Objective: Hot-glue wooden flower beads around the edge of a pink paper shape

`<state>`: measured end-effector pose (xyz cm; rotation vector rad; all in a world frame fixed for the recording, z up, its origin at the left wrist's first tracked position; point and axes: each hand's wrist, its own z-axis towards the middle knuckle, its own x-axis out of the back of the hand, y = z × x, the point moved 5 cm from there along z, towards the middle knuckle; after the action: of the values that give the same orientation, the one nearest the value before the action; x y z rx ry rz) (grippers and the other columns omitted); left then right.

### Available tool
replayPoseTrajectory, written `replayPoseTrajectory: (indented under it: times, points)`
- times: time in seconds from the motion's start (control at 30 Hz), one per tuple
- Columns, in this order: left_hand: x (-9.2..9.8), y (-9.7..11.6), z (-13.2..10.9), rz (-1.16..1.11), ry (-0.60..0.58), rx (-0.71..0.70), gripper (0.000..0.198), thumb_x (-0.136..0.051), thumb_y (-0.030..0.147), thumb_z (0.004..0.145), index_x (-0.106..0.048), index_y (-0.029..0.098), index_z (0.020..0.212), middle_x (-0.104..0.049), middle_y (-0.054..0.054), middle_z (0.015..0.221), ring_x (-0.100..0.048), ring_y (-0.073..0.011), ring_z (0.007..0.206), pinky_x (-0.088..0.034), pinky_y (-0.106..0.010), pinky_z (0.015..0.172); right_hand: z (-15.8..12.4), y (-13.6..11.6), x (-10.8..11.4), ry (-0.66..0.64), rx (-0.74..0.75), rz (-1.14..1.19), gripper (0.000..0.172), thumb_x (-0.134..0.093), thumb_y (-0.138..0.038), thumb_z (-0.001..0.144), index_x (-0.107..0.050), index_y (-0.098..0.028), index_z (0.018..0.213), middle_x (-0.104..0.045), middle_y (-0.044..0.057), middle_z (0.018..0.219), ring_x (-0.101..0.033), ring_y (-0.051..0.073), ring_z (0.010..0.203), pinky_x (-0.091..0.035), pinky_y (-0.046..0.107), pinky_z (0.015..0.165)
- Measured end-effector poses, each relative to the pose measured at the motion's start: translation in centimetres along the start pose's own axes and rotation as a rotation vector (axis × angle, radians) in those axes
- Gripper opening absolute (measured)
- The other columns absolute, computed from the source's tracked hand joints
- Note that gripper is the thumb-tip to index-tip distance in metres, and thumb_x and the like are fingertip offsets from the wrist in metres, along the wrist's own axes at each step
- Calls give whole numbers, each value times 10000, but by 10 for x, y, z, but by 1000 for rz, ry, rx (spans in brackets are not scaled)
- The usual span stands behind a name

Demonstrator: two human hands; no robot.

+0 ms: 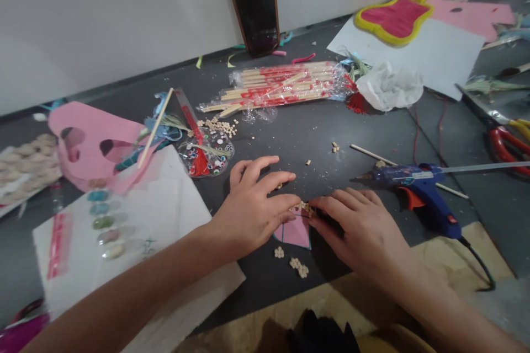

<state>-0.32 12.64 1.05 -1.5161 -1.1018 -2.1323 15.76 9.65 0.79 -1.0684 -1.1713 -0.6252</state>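
Two bare hands met over a small pink piece with dark green edging (296,234), which lay between their fingertips on a dark tabletop (265,140). The left hand (254,204) had its upper fingers fanned apart, while its thumb and lowest finger came close together at the piece's left side. The right hand (358,226) was loosely curled, fingertips and thumb at the piece's upper right corner. Whether either hand actually pinched anything, I cannot tell. Small pale wood-coloured bits (304,208) lined the top of the piece, between the hands.

Just below the grip, nearer the wearer, sat flower-shaped clusters of similar bits (299,267). To the right of the right hand lay a blue glue gun (439,204) with an orange trigger, its nozzle pointing left; farther right were red-handled scissors (499,140). Beyond the hands were plastic-wrapped chopsticks (285,85). Past the left hand, up and to the left, was a clear bag of googly eyes (221,146). Under the left forearm was a white board (169,215), bearing a row of coloured stones (103,223).
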Motion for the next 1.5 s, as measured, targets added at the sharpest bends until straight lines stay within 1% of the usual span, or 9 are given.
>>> replayPoseTrajectory:
  times: [0.2,0.37,0.5,0.63,0.8,0.93,1.1,1.33,1.5]
  points:
    - [18,-2,-5,113,54,-2,307,-554,102,843,-674,290,1054,-614,-32,1233,-376,-319,1278,-260,-551,980,-1,1,0,19,14,-10,150,-539,-329,898,-651,-242,947,-680,24,832,-602,178,802,-332,324,719]
    - [31,8,-26,161,56,18,364,-545,28,782,-674,266,1026,-647,-34,1154,-390,-326,1263,-260,-558,985,-1,1,0,46,36,-19,164,-547,-352,894,-642,-229,946,-683,20,834,-601,193,798,-335,328,716]
    - [27,27,-46,163,73,54,311,-539,46,804,-680,261,980,-675,-26,1084,-421,-318,1233,-229,-567,1005,-2,2,-1,45,40,-20,154,-573,-353,880,-637,-229,945,-686,18,846,-608,200,808,-346,332,718]
    - [15,44,-62,162,70,87,265,-566,104,824,-668,272,1001,-672,-12,1087,-412,-303,1246,-190,-557,1038,-2,4,-1,50,43,6,229,-579,-393,874,-628,-207,998,-685,31,852,-614,210,819,-377,341,729]
    - [4,57,-71,181,63,52,216,-599,249,864,-649,241,1074,-667,-36,1075,-415,-303,1236,-134,-563,1074,-9,4,13,115,67,35,216,-525,-315,908,-626,-175,1037,-677,63,910,-582,205,855,-414,348,775]
    - [0,58,-75,223,87,75,232,-590,283,875,-642,255,1099,-650,-25,1104,-404,-294,1240,-131,-549,1086,-29,-10,26,197,137,37,186,-494,-261,920,-656,-212,997,-678,54,924,-537,196,859,-395,350,758]
    - [-3,56,-78,234,93,135,245,-576,313,882,-631,268,1116,-655,-3,1157,-380,-306,1249,-134,-549,1079,-53,-31,13,184,236,-1,233,-491,-255,918,-653,-276,1084,-694,15,1050,-506,218,977,-340,398,828]
    - [10,51,-67,319,72,179,376,-528,87,810,-619,270,1126,-633,6,1222,-367,-331,1264,-154,-594,1052,-56,-39,-3,179,261,-100,225,-507,-319,927,-651,-273,1094,-680,-1,1102,-498,213,1023,-307,440,879]
    - [13,52,-69,317,85,186,385,-514,81,798,-623,269,1115,-629,5,1230,-368,-335,1261,-169,-599,1041,-57,-37,-7,181,248,-111,230,-523,-337,918,-652,-266,1095,-684,-12,1097,-501,228,1034,-302,463,889]
